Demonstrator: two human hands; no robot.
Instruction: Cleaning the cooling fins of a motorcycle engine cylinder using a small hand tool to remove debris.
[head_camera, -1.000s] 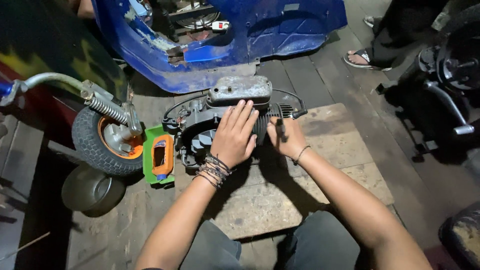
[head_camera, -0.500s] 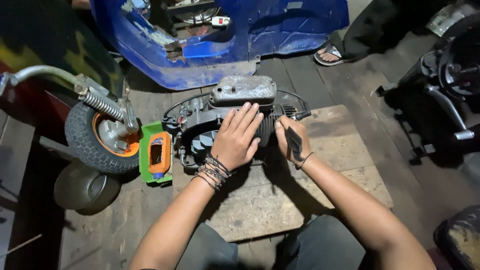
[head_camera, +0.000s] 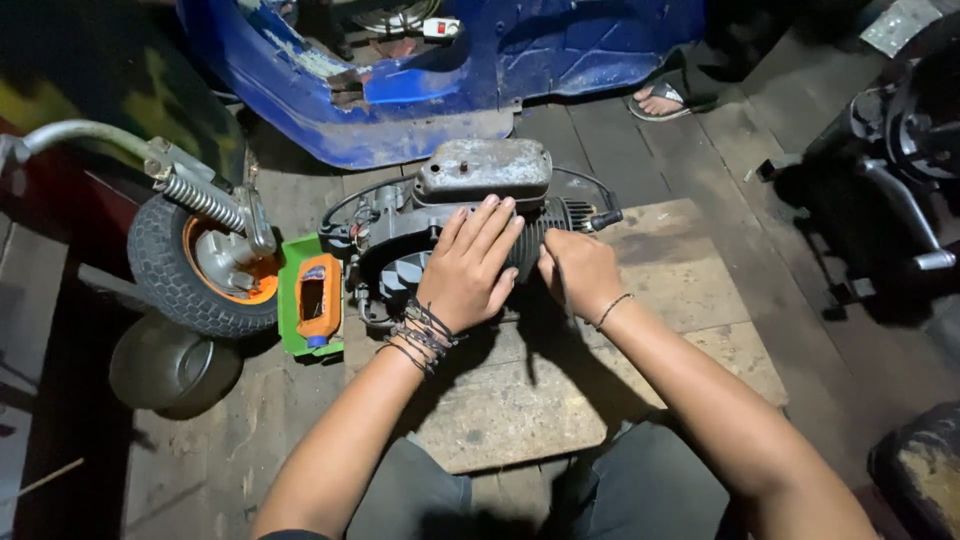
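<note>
Possible slip here: engine (head_camera: 440, 235) resting loose on a wooden board (head_camera: 560, 400) at centre frame, steadied only by a flat palm — so a hard push from the tool side could rock or slide it toward the green and orange container (head_camera: 310, 300) just left of it. Another risk: tool tip skating off the dark finned cylinder (head_camera: 545, 235) and into the fingers lying right beside it, given dim light and little room between the two hands. Left hand (head_camera: 470, 265) spread wide, fingers fanned and pressed flat on the engine's dark casing, gripping nothing, cord bracelets at the wrist. Right hand (head_camera: 580, 275) curled shut around a thin dark tool (head_camera: 563, 290), knuckles up, close against the cylinder fins at centre frame; kind of tool too dark to tell, and contact of its tip with the engine hidden behind the hand. Grey metal cover (head_camera: 485, 170) on top of the engine, just above the left fingertips. Small tyred wheel with spring (head_camera: 195, 255) at left, blue scooter body (head_camera: 450, 70) across the top, a sandalled foot (head_camera: 665, 100) of another person at upper right — well apart from both hands.
</note>
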